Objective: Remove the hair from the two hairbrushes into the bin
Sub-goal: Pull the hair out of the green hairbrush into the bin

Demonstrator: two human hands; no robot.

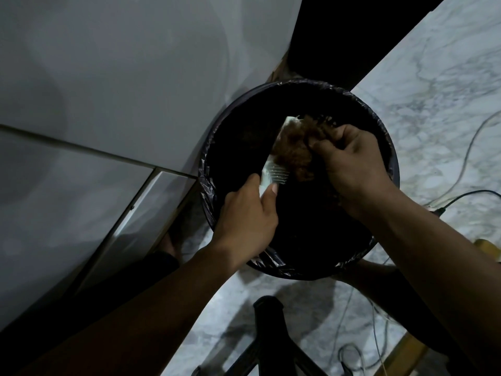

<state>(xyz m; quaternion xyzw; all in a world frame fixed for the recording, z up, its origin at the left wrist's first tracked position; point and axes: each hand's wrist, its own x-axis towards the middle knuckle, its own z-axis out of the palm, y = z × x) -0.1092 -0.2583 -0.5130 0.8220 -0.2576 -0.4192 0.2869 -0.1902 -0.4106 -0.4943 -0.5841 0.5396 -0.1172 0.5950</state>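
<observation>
Over the black-lined bin [214,169] on the marble floor [433,109], a white hairbrush [273,173] is gripped by the left hand [248,223], while a brown hair clump [294,149] is pinched by the right hand [352,164] fingers [318,145].

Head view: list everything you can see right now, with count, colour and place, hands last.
Bin: one, round, black, lined with a dark plastic bag, centre of view on the floor.
Comb-style hairbrush: one, pale white, held over the bin's opening.
Hair clump: one, brown, tangled on the brush teeth, over the bin.
Floor: white marble with grey veins, right and bottom.
Cables: several, pale and black, trailing across the floor at right.
Wall panels: grey-white, left.
Dark stand: one, black, bottom centre; what it is cannot be told.
Second hairbrush: none visible.
Left hand: grips the brush's lower end.
Right hand: pinches the hair clump.
</observation>
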